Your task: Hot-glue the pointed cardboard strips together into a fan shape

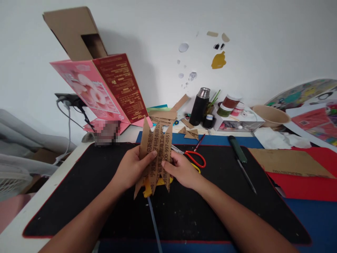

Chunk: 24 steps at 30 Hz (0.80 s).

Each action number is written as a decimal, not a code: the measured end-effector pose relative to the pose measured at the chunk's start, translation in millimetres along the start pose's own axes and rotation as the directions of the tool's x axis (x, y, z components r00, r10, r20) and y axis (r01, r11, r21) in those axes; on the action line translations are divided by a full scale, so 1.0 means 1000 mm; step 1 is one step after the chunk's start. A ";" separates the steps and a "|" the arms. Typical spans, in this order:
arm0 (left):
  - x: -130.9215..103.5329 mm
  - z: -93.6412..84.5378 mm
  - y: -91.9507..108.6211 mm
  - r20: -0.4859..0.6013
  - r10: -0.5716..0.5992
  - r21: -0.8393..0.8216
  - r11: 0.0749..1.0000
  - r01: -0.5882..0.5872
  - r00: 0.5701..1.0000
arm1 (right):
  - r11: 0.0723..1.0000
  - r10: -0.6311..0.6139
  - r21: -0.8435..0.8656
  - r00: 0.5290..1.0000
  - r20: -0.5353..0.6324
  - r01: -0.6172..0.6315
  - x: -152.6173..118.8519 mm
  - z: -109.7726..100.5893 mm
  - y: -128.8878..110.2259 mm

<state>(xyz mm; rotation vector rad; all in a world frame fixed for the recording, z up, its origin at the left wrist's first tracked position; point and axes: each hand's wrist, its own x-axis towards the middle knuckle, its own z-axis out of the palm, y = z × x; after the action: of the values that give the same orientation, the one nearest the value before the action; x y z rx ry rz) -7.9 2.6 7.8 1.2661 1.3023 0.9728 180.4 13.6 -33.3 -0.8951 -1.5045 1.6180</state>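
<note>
Several brown cardboard strips (159,140) with pointed ends and dark printed writing stand upright side by side over the black mat. My left hand (131,167) grips them from the left, its thumb lying across the front. From the right side my right hand (184,170) pinches them, thumb also in front; its other fingers are partly hidden. Below and behind the strips shows a yellow piece (147,189), mostly covered. A thin blue-grey strip (154,223) runs down from there toward the near edge. Scissors (195,152) with red and yellow handles lie just beyond my right hand.
The black mat (79,196) has a green cutter (237,149) and a pen (246,175) on its right. Farther right lies a cardboard sheet (286,161) on red paper (310,188). Behind stand a black flask (198,109), paint jars (231,102) and a pink box (89,88).
</note>
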 end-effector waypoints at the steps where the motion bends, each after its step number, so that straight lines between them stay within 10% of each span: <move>1: 0.001 0.000 0.000 0.004 -0.006 -0.014 1.000 0.006 1.000 | 1.000 0.018 0.008 1.000 0.001 -0.018 0.000 0.000 -0.001; 24: -0.001 0.000 0.001 -0.049 0.006 0.045 0.999 -0.004 0.999 | 0.990 -0.131 -0.044 0.991 0.011 0.132 -0.001 0.003 0.004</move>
<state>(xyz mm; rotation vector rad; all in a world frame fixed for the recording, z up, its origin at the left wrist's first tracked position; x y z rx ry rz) -7.6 1.6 9.4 1.2867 1.3661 0.9884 178.4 11.3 -36.7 -0.7963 -1.5769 1.5003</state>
